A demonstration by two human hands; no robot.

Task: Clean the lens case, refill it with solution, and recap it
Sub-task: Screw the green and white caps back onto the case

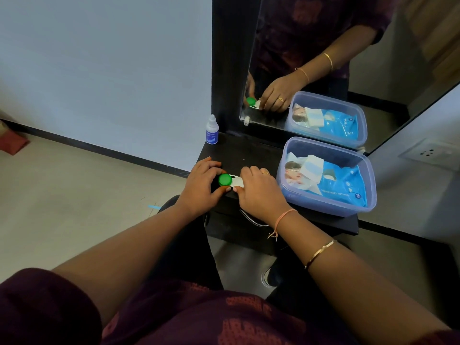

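We see the lens case [237, 181] flat on the black counter [249, 150], right betw. both grips. Left grip [200, 186] curls round its green cap [225, 180]. Right grip [258, 192] pinches the white end. The solution bottle [212, 130] stands beyond the left grip. A tub [331, 207] w/ wipes sits just beside the right grip.

black shelf [251, 151]: case [236, 182], bottle [212, 132], tub [323, 205]

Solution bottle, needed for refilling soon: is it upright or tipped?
Upright: the solution bottle stands on its base at the shelf's back corner, white tip pointing up.
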